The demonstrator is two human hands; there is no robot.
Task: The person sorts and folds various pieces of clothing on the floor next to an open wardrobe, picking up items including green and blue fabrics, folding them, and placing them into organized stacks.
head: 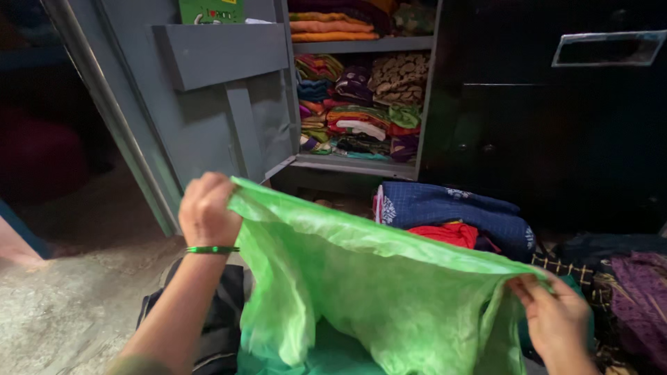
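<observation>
A thin bright green cloth (368, 278) is stretched out in front of me, its top edge running from upper left down to the right. My left hand (207, 210), with a green bangle on the wrist, pinches the cloth's left corner. My right hand (556, 316) grips the right corner, lower down. The cloth hangs below the frame's bottom edge and hides what lies under it.
A grey metal cupboard stands open, its door (208, 90) swung left, with shelves (361, 165) full of folded colourful clothes. A blue patterned garment (445, 208) and a red one (448, 232) lie below. Dark and purple fabrics (632, 292) pile at right. Bare concrete floor (62, 305) at left.
</observation>
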